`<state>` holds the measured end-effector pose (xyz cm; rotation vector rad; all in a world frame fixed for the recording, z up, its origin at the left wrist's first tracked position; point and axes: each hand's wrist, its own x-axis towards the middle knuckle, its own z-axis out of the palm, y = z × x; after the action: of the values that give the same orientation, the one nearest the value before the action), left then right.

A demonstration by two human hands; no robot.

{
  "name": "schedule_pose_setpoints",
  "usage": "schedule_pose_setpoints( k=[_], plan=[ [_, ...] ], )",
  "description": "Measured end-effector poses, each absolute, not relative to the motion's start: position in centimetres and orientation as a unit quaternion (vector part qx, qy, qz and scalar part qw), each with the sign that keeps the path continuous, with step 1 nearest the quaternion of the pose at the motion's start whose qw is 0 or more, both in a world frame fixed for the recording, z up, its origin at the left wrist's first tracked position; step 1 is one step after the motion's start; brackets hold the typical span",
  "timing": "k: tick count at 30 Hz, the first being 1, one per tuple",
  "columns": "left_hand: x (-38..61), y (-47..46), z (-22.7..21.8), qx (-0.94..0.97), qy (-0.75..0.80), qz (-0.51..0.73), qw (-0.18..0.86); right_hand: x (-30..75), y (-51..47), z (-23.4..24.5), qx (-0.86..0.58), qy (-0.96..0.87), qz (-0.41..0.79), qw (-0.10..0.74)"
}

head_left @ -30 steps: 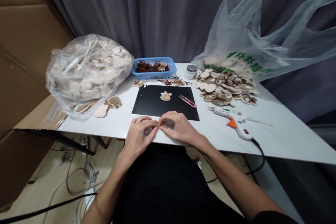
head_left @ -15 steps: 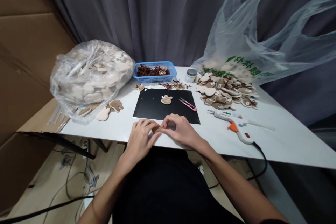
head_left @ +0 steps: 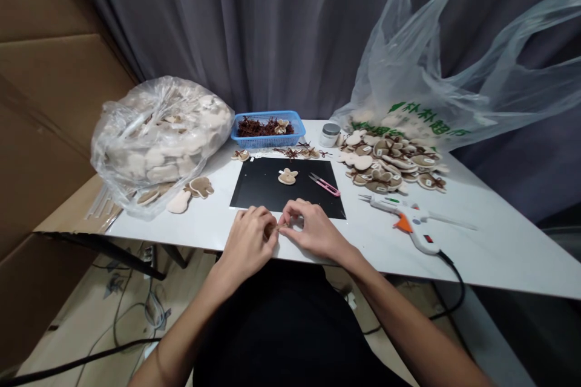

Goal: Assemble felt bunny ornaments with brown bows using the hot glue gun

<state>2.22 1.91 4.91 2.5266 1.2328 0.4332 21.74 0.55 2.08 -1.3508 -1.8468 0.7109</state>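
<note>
My left hand [head_left: 249,240] is closed around a small brown fabric piece [head_left: 270,230] at the table's front edge. My right hand [head_left: 313,231] pinches the same piece at its right end, thumb against forefinger. Most of the piece is hidden by the fingers, so its full shape cannot be made out. Just beyond the hands lies a black mat [head_left: 258,187]. A beige bunny-head fabric piece [head_left: 287,177] with a small white tag rests on it, beside pink thread snips [head_left: 325,185].
A white glue gun [head_left: 415,224] lies at right, its cord over the edge. Behind it are a pile of brown bunny pieces [head_left: 385,163] and a plastic bag [head_left: 422,97]. A blue basket [head_left: 267,140], a jar [head_left: 330,134] and a stuffed clear bag [head_left: 158,139] stand farther back.
My left fingers have curled further over the fabric piece, and less of it shows. The right hand keeps its pinch. The whole view has shifted slightly.
</note>
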Motion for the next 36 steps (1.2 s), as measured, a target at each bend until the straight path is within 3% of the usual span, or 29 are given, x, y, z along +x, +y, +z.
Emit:
schedule_pose_setpoints(
  k=[9,13,17,22,27,36],
  plan=[
    [2.3,0.7,3.8,0.881,0.430,0.181,0.080,20.9,0.4,1.8,-0.498,-0.715,0.276,0.406],
    [2.1,1.0,2.4,0.861,0.441,0.223,0.122,20.9,0.8,2.0,-0.490,-0.706,0.315,0.404],
    [1.8,1.6,1.4,0.814,0.473,0.280,0.188,22.1,1.8,3.2,-0.517,-0.702,0.282,0.400],
    [1.5,2.5,0.8,0.752,0.497,0.336,0.272,27.5,4.7,4.4,-0.618,-0.689,0.193,0.326],
    [1.4,2.5,0.7,0.717,0.519,0.363,0.292,34.6,9.4,5.4,-0.699,-0.660,0.139,0.238],
    [1.0,1.7,-0.1,0.683,0.527,0.394,0.317,37.8,18.7,7.9,-0.715,-0.678,0.115,0.123]
  ],
)
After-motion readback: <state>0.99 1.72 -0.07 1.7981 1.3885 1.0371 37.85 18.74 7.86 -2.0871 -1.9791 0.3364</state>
